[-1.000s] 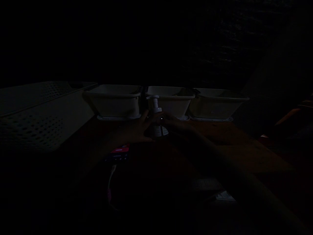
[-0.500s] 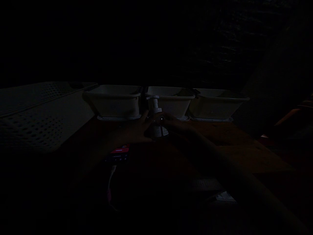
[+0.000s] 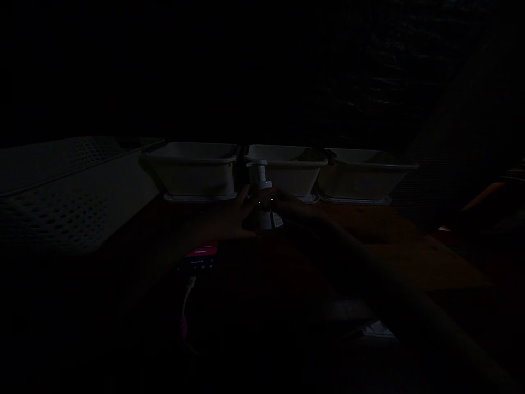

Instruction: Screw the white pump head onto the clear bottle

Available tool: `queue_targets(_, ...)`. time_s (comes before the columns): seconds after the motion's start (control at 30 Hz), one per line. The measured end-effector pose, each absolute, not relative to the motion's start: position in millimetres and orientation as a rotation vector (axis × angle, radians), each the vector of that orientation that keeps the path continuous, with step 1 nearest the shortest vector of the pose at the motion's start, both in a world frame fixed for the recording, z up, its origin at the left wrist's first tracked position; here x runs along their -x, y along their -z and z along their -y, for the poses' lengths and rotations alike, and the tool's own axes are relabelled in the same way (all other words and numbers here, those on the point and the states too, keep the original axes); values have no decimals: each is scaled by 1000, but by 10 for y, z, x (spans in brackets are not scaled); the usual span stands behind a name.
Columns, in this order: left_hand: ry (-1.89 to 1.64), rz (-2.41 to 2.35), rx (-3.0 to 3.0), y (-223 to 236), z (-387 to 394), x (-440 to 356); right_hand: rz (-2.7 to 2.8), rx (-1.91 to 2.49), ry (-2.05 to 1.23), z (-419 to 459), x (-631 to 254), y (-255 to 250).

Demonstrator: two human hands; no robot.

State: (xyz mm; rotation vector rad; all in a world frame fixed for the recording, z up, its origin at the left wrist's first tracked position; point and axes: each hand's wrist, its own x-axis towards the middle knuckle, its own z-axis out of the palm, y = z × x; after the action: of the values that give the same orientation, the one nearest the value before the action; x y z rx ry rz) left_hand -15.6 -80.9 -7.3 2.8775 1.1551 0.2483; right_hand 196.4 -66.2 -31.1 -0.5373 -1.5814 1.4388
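Note:
The scene is very dark. A small white pump bottle (image 3: 266,218) stands upright on the wooden table (image 3: 410,246), just in front of the middle white tub (image 3: 287,169). My left hand (image 3: 229,219) rests against the bottle's left side with its fingers curled round it. My right hand (image 3: 293,208) reaches in from the right and its fingers close on the bottle's upper part, below the pump head. Both forearms stretch back toward me across the table.
Three white plastic tubs stand in a row at the table's far edge, with the left tub (image 3: 192,169) and the right tub (image 3: 361,175) flanking the middle one. A perforated white crate (image 3: 61,197) lies at left. A small red-lit device (image 3: 199,256) with a cable sits near my left forearm.

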Motion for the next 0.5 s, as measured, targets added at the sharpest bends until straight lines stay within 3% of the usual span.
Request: queue_targets(0.5, -243, -1157, -2884, 27, 852, 148, 1590, 583, -1422, 668, -1962, 306)
